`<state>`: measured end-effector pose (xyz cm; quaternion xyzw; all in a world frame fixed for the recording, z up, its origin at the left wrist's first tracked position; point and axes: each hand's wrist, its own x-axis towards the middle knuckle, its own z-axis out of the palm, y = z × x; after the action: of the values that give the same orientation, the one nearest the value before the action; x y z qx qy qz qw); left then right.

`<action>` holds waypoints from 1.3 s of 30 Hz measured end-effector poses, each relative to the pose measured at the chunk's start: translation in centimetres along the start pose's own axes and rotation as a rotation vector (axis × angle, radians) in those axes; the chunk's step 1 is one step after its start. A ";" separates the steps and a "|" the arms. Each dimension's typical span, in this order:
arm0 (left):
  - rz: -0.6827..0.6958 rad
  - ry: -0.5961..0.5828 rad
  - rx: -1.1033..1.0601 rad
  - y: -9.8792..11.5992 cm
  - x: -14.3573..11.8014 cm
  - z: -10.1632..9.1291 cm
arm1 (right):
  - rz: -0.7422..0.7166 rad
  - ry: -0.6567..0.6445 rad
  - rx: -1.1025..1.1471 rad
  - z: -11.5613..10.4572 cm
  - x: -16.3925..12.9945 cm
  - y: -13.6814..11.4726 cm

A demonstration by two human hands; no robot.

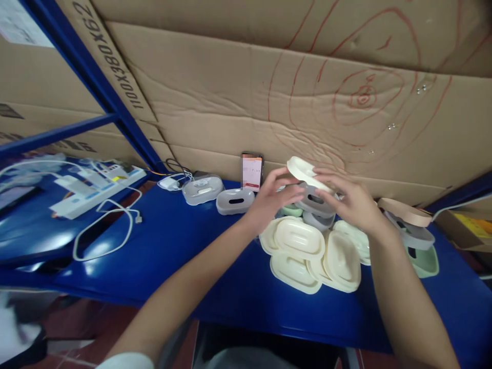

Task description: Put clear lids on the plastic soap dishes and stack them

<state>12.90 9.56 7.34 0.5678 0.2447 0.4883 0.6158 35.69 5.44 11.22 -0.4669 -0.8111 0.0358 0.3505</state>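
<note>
My left hand (271,197) and my right hand (351,202) reach over a blue table (184,246). Between them they hold a grey oval box base (314,199) with a cream oval lid (305,173) tilted on top of it. The left fingers touch the base's left side; the right fingers rest on the lid and the base's right side. Just below lies a pile of several cream lids (307,251), with grey and pale green bases partly hidden behind the hands.
A phone (251,172) leans on the cardboard wall (269,87). Two grey boxes (234,201) sit left of the hands. A power strip (96,187) and white cable (103,225) lie far left. Stacked bases with a tan lid (413,228) stand at right.
</note>
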 end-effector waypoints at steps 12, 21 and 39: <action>0.081 0.026 1.459 -4.5 -6.8 -17.2 | 0.623 0.256 -0.512 -9.9 -9.7 12.3; 0.259 0.076 1.384 -2.3 -8.0 -14.6 | 0.553 0.208 -0.453 -4.9 -15.2 15.0; 0.459 -0.277 1.235 -5.4 4.2 -3.8 | 0.902 0.403 -0.651 -6.7 -19.9 18.1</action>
<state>13.08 15.62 2.48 0.9108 0.2708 0.3001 0.0843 59.32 -1.74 -1.33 -0.8468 -0.4191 -0.1588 0.2865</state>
